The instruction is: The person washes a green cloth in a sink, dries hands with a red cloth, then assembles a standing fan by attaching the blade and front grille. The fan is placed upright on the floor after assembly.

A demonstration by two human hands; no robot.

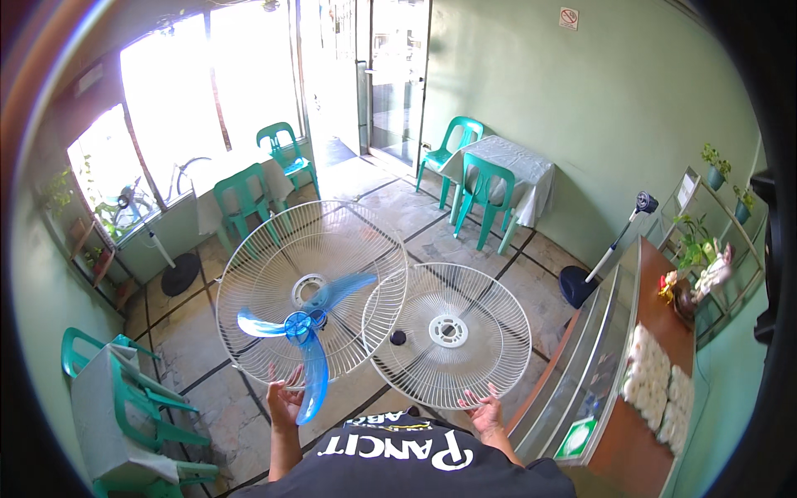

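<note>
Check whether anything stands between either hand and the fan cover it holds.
Nothing visible does: the left hand grips the left fan cover and the right hand the right fan cover, each at the lower rim. The blue fan blade reaches down just right of the left hand.

The fan blades (312, 378) are tinted translucent blue, the wire grilles (437, 330) are coloured off-white and the chairs (489, 181) teal-green, the wall (598, 91) is painted pale green, the black shirt (415, 475) is printed with white lettering, and the mottled grey-beige floor (178, 340) is crossed by dark stripes.
</note>
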